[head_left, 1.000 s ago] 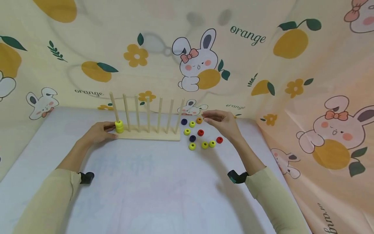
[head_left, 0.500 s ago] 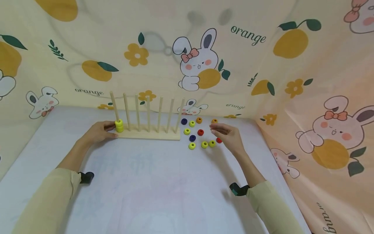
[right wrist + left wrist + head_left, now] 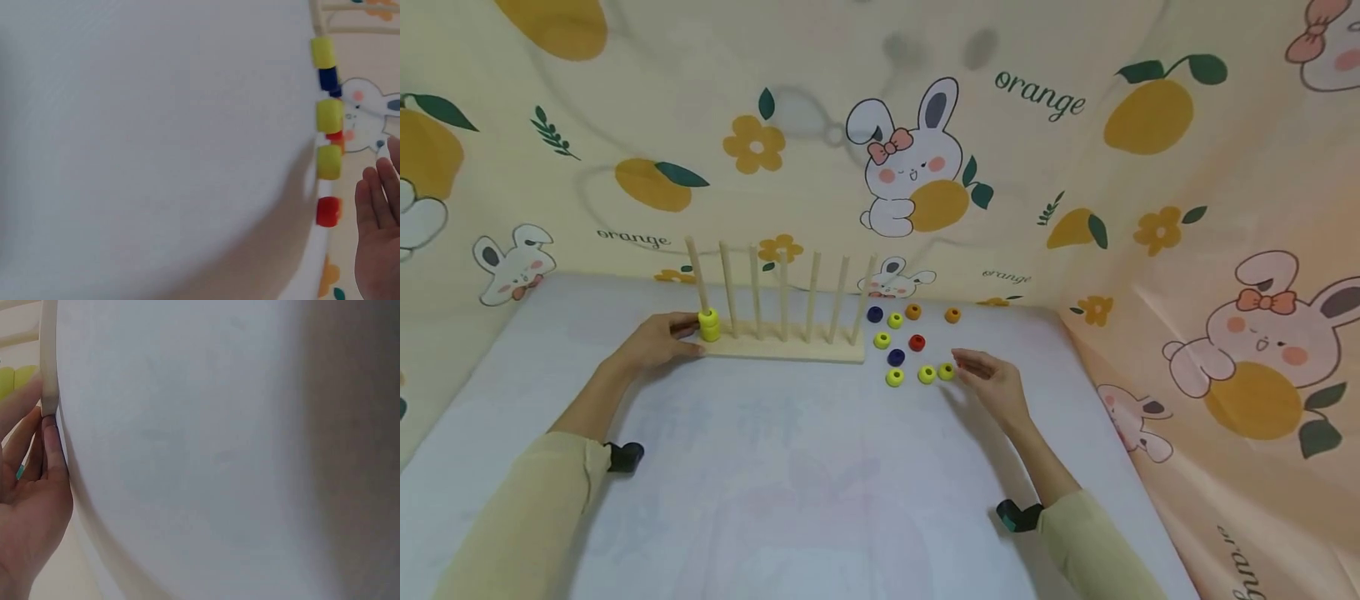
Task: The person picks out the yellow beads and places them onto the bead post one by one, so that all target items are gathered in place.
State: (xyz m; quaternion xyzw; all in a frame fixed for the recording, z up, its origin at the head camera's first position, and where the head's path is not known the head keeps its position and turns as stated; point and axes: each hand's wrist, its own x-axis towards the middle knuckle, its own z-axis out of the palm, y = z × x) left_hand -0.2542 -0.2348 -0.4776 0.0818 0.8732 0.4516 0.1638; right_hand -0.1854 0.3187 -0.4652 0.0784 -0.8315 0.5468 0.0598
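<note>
My left hand (image 3: 653, 342) holds the left end of a wooden peg rack (image 3: 786, 350), with several upright pegs along its base. Yellow beads (image 3: 709, 325) are stacked on its leftmost peg. In the left wrist view, thumb and fingers of the left hand (image 3: 34, 509) meet the end of the base. On the right, my right hand (image 3: 996, 387) hovers with fingers fairly straight, its tips beside a yellow bead (image 3: 946, 372). A red bead (image 3: 328, 211) shows near the right hand (image 3: 378, 250) in the right wrist view; in the head view the hand hides it.
Between rack and right hand lie loose beads: several yellow, two dark blue such as this bead (image 3: 896, 357), a red bead (image 3: 917, 342) and two orange, one orange bead (image 3: 952, 315) farther right. A printed cloth (image 3: 805, 183) hangs behind the white table (image 3: 760, 483).
My right hand has moved back toward me and slightly right, from near the orange beads. An orange bead it covered now shows, and a red one is now hidden. The left hand stays put.
</note>
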